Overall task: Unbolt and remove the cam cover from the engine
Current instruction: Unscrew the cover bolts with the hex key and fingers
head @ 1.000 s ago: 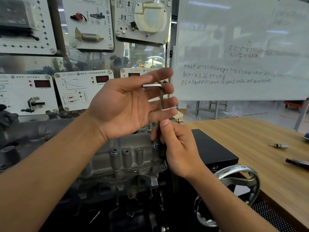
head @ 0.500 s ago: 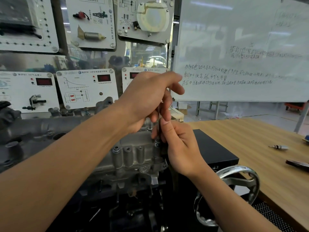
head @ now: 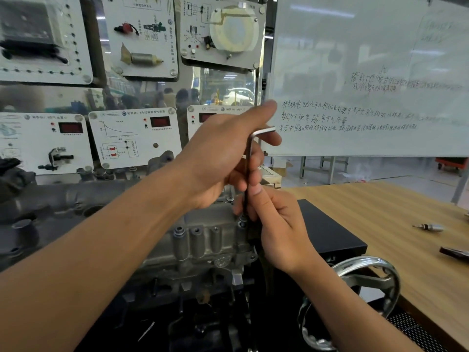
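The grey cast cam cover [head: 203, 240] sits on top of the engine in the middle of the head view. An L-shaped hex key [head: 250, 161] stands upright with its lower tip in a bolt [head: 242, 220] at the cover's right end. My left hand [head: 223, 153] curls round the key's upper shaft, and the short arm sticks out to the right below the index finger. My right hand [head: 276, 224] pinches the key's lower shaft just above the bolt.
A chrome handwheel [head: 355, 295] sits low at the right, beside a black box [head: 327, 232]. A wooden table [head: 380, 224] carries a small bit [head: 429, 227] and a dark tool [head: 454, 251]. Training panels [head: 134, 138] and a whiteboard [head: 368, 80] stand behind.
My left hand went from open, palm facing me, to closed round the key's upper shaft. The key's short arm now points right. My right hand stays at the lower shaft.
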{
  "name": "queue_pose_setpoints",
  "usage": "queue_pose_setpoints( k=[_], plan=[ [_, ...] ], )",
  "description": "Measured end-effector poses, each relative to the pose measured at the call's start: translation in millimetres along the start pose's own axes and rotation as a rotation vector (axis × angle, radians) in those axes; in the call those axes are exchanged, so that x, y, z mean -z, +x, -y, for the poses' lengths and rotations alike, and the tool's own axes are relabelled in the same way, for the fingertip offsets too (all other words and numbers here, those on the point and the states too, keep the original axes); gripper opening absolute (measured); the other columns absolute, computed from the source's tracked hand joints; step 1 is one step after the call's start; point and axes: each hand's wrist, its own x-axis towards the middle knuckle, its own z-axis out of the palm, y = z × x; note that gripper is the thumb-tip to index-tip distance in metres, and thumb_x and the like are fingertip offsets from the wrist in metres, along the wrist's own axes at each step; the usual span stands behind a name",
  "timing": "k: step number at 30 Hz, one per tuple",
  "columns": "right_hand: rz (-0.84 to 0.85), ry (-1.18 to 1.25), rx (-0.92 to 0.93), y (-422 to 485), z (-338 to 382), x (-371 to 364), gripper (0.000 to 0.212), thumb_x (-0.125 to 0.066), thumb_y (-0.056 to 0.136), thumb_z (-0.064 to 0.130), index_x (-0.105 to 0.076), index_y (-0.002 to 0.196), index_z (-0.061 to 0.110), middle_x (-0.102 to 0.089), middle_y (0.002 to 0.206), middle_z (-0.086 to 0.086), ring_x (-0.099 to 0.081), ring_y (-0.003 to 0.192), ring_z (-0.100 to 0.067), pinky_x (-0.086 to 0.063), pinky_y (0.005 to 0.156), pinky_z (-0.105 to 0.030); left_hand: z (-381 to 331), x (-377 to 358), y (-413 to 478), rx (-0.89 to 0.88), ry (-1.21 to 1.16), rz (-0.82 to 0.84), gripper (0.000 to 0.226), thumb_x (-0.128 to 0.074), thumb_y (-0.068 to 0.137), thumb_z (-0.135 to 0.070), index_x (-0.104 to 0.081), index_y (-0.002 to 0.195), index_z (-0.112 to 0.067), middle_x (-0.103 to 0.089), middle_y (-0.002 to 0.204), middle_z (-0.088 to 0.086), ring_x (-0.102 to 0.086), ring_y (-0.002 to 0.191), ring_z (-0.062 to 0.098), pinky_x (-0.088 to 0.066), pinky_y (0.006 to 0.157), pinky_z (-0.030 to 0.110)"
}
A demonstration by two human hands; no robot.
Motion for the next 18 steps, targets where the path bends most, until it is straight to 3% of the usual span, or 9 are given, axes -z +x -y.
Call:
queue_pose_setpoints(
  k=[2,4,6,9,12,18],
  plan=[
    [0.015,-0.011,0.001,0.2,0.2,-0.5,0.045,-0.043,0.099,0.044,-0.062,0.061,0.030,-0.050,0.055,-0.007,-0.044,0.055,-0.022,-0.033,0.055,-0.031,-1.2,3.1,-0.8,0.015,-0.005,0.027,0.040,-0.059,0.094,-0.049,-0.067,0.085,-0.011,-0.046,0.049,0.000,-0.048,0.038,0.015,-0.035,0.037,0.020],
    [0.033,-0.026,0.001,-0.2,-1.2,-0.4,0.051,-0.046,0.098,0.043,-0.062,0.065,0.008,-0.044,0.053,0.006,-0.040,0.054,-0.010,-0.032,0.054,-0.025,-2.5,6.3,-0.7,0.013,0.004,0.034,0.032,-0.062,0.094,-0.041,-0.068,0.084,-0.011,-0.046,0.049,-0.001,-0.048,0.039,0.016,-0.037,0.037,0.020],
    [0.050,-0.041,0.011,-0.9,-1.3,-0.1,0.057,-0.049,0.097,0.040,-0.055,0.065,-0.006,-0.042,0.054,-0.004,-0.038,0.054,-0.016,-0.032,0.054,-0.028,-3.8,8.2,0.5,-0.013,0.012,0.017,0.024,-0.058,0.097,-0.030,-0.070,0.089,-0.010,-0.046,0.047,0.000,-0.051,0.039,0.017,-0.039,0.036,0.021],
    [0.042,-0.054,0.028,-1.6,0.5,-0.2,0.054,-0.053,0.094,0.038,-0.053,0.063,-0.006,-0.044,0.057,-0.014,-0.040,0.057,-0.025,-0.033,0.055,-0.028,-6.0,10.1,2.6,-0.008,-0.029,0.004,0.028,-0.044,0.098,-0.015,-0.070,0.105,-0.006,-0.049,0.048,0.002,-0.055,0.040,0.020,-0.041,0.036,0.022],
    [0.022,-0.051,0.017,-1.6,0.7,0.0,0.055,-0.054,0.094,0.038,-0.053,0.063,-0.007,-0.045,0.058,-0.015,-0.041,0.057,-0.027,-0.034,0.055,-0.026,-6.1,10.2,2.8,0.039,-0.160,0.111,0.037,-0.036,0.095,-0.012,-0.067,0.113,-0.002,-0.054,0.053,0.006,-0.058,0.046,0.022,-0.046,0.039,0.025],
    [0.010,-0.049,0.031,-1.3,-1.4,0.9,0.054,-0.048,0.098,0.034,-0.055,0.066,-0.010,-0.045,0.057,-0.014,-0.041,0.056,-0.026,-0.034,0.054,-0.026,1.1,15.3,-6.7,0.032,-0.426,0.361,0.037,-0.037,0.088,-0.013,-0.069,0.103,-0.005,-0.064,0.074,0.011,-0.066,0.069,0.024,-0.059,0.063,0.031]
  ],
)
